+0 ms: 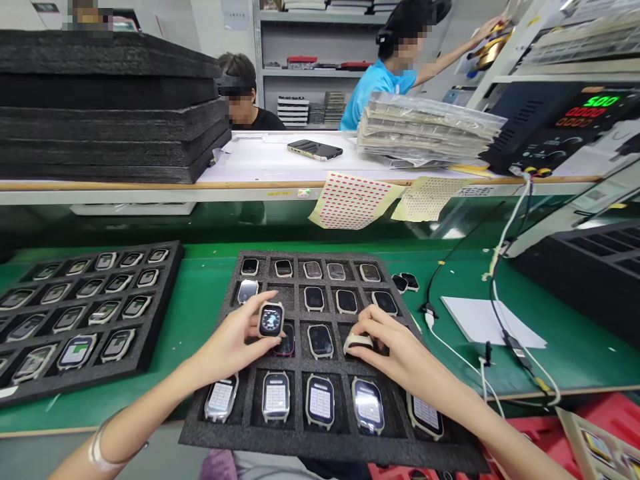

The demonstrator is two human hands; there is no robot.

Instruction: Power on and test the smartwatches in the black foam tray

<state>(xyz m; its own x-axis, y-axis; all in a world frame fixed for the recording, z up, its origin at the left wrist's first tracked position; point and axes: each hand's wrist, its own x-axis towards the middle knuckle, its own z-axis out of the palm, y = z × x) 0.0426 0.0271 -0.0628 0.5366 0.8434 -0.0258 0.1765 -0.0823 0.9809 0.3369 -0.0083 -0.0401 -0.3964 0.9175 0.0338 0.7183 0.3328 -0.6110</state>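
— Fingers (253, 308), left hand (233, 347): state?
— Pinched shut on small beige-cased smartwatch body with lit screen (271, 320), held by its edges above black foam tray (300, 447) on green table (200, 300). Right hand (400, 357) gripped second beige watch body (358, 342) over the same tray.
— Handling?
— Judged light, stiff, glass fragile and slick; case sides were the hold.

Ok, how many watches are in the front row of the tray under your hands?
5, all in the nearest row of the centre foam tray: far-left watch, second watch, middle watch, fourth watch, and far-right watch beside the right forearm. None seems hidden.
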